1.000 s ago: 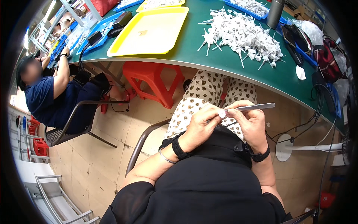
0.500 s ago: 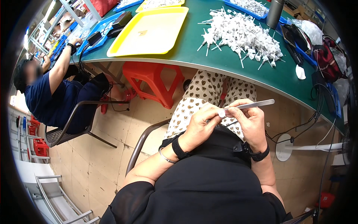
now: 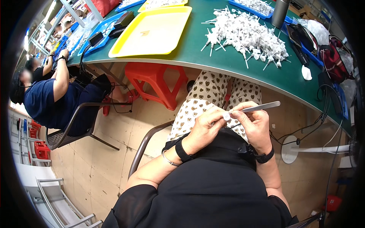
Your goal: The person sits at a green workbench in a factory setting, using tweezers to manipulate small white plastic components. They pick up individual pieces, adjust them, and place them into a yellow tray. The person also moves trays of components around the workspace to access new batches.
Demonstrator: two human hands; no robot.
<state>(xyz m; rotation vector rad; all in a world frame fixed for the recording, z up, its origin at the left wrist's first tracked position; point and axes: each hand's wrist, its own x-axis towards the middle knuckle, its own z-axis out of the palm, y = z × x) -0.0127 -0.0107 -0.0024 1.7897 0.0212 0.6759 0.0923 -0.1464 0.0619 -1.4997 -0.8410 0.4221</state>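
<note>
Over my lap, my left hand [image 3: 208, 127] pinches a small white plastic part [image 3: 227, 117] with a round end between thumb and fingertips. Close beside it, my right hand [image 3: 255, 123] grips slim silver metal tweezers [image 3: 262, 106]. Their flat rear end points up and to the right, and their tips are hidden at the fingers by the white part. The fingertips of both hands nearly meet. A thin dark stem shows just below the fingers; I cannot tell what it belongs to. On the green table [image 3: 197, 49] lies a large heap of white parts with grey stems [image 3: 247, 36].
A yellow tray [image 3: 152, 32] lies on the table left of the heap. A dark bottle [image 3: 280, 14], a maroon bag [image 3: 336, 59] and cables are at the right. Under the table stands a red stool [image 3: 156, 81]. A co-worker in dark blue [image 3: 57, 95] sits at the left.
The white part in my left fingers has turned slightly, so more of its round end shows. My hands are otherwise almost still. The co-worker's arm has moved, and another person shows behind.
</note>
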